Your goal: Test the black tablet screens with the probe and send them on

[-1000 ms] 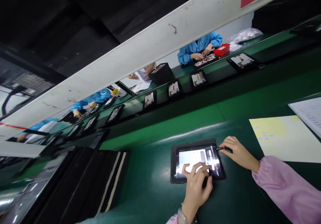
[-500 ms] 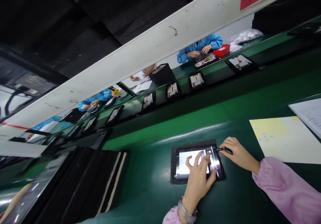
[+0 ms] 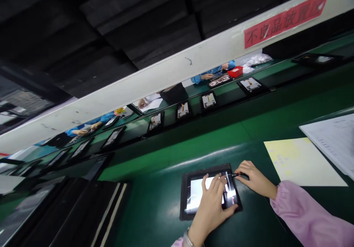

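Note:
A tablet with a lit screen and dark border lies flat on the green bench in front of me. My left hand rests over its screen with fingers spread, the fingertips near the upper part and the thumb towards the right edge. At the tablet's upper right edge my right hand pinches a black cable plug, whose tip meets the tablet's side. Whether the plug is fully seated cannot be made out. Pink sleeves cover both arms, and a bangle circles my left wrist.
Yellow paper and white sheets lie to the right. Black foam trays are stacked at left. Beyond, a line carries several opened tablets. Across it, co-workers in blue sleeves work beside a red bin.
The view has shifted, so the bench and tablet sit lower and further left. My left hand has slid over the screen, its fingers flatter. My right hand keeps its pinch on the plug.

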A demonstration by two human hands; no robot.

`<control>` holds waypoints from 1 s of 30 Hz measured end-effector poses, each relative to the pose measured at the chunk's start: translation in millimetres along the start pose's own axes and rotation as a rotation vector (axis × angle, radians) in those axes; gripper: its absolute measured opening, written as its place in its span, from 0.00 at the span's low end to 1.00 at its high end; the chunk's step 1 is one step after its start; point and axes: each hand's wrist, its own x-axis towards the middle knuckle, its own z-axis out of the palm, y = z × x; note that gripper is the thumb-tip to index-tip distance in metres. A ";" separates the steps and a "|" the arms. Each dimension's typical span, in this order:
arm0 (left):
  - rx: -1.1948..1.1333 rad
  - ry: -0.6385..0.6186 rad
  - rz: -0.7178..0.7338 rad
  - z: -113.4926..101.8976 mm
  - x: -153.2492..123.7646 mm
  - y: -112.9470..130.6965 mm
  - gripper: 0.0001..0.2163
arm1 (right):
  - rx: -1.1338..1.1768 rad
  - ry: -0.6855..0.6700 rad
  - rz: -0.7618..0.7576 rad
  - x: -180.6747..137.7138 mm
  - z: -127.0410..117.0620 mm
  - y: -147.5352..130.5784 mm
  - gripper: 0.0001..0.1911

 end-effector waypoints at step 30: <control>0.138 -0.063 0.106 35.5 20.6 -29.1 0.59 | 0.112 0.250 0.102 -31.7 -53.6 -1.4 0.16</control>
